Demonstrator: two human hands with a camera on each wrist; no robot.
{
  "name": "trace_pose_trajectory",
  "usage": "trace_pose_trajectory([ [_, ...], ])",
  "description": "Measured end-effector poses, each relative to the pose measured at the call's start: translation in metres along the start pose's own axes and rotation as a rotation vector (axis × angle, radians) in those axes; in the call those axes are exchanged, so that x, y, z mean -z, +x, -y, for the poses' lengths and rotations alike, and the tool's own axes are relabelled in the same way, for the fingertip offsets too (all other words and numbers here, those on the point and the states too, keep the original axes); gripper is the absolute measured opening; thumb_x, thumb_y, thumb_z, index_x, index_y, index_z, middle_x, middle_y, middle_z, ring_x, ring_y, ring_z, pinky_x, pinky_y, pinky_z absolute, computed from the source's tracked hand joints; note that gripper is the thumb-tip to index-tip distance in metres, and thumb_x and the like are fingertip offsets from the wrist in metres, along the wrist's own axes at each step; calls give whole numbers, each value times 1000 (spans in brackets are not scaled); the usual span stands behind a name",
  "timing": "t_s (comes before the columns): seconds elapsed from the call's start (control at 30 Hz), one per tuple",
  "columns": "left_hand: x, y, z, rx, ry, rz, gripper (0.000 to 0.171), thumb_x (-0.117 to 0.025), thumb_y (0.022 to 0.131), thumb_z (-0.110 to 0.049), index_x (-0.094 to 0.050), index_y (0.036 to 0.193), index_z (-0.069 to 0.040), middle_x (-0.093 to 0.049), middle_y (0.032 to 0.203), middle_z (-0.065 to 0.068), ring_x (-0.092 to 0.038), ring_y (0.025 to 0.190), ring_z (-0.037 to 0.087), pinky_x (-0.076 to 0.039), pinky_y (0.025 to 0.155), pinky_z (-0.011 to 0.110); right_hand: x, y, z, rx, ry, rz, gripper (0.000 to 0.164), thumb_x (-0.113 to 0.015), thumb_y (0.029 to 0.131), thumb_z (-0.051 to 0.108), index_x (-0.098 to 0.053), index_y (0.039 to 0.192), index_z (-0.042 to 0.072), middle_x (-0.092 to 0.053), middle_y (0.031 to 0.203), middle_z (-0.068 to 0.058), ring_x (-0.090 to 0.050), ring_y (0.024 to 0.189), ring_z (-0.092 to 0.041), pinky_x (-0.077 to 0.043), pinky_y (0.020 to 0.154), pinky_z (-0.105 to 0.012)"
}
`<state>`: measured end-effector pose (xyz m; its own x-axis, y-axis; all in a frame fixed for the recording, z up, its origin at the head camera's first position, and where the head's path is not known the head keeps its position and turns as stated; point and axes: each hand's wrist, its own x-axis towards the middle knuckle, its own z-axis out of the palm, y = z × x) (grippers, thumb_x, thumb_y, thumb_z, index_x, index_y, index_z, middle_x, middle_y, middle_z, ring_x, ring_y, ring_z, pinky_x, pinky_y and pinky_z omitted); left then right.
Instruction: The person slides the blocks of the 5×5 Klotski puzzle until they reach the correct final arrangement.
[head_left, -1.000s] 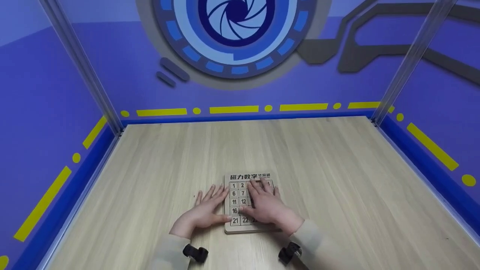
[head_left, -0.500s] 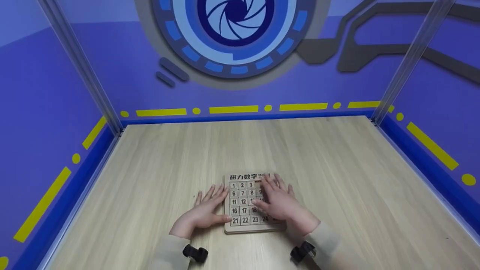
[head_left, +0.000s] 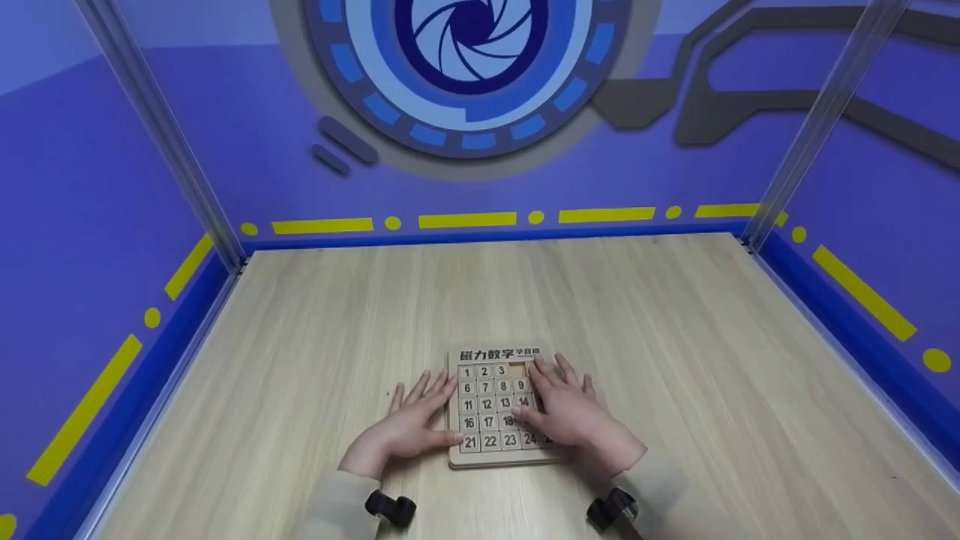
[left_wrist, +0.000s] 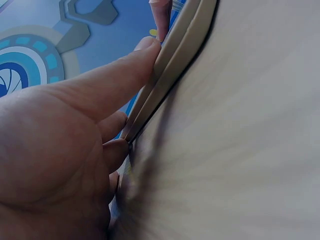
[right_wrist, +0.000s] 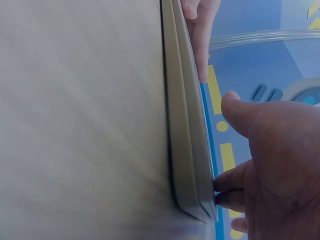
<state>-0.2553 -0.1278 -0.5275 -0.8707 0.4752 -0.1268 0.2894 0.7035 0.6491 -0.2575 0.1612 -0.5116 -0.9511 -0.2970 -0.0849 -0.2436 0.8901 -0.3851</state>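
Note:
A wooden number sliding puzzle (head_left: 487, 459) lies flat on the table, its numbered tiles in rows under a line of dark printed characters. Its top row shows 1, 2, 3 and then a vacant slot (head_left: 517, 370). My left hand (head_left: 409, 429) rests along the puzzle's left side, fingers spread, with the thumb at the lower left near tile 21. My right hand (head_left: 574, 412) lies over the right side and hides most of the rightmost column. Its index fingertip is just right of the slot; its thumb is extended over the tiles. In the right wrist view, the puzzle's side edge (right_wrist: 187, 125) passes close to the fingers.
The light wood table (head_left: 360, 300) extends around the puzzle. Blue and purple panels (head_left: 225, 135) with yellow markings enclose the back and both sides. Metal corner posts (head_left: 825, 127) rise at the rear corners. A black band (head_left: 390, 508) sits on each wrist.
My right hand has slid right across the puzzle, uncovering the third and fourth columns and the vacant slot in the top row. My left hand stays where it was.

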Motion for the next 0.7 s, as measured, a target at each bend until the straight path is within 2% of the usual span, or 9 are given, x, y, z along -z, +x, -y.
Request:
trace_pose_trajectory([
  [0.47,0,-1,0,-14,-8,6,100,-73,89,-53,-23,164,-12,-12,174,15,0,161,44,14,124,69,-5,6,22,6,6,46,91,-58,95,64,-31,161,7,-22,172,-11,-8,161,-43,-7,122,-77],
  [0.7,0,0,0,3,3,6,99,-72,89,-54,-22,165,-15,-11,174,14,1,161,42,14,125,68,-3,1,10,15,43,0,90,-59,96,62,-30,162,9,-24,172,-11,-8,161,-43,-4,121,-79],
])
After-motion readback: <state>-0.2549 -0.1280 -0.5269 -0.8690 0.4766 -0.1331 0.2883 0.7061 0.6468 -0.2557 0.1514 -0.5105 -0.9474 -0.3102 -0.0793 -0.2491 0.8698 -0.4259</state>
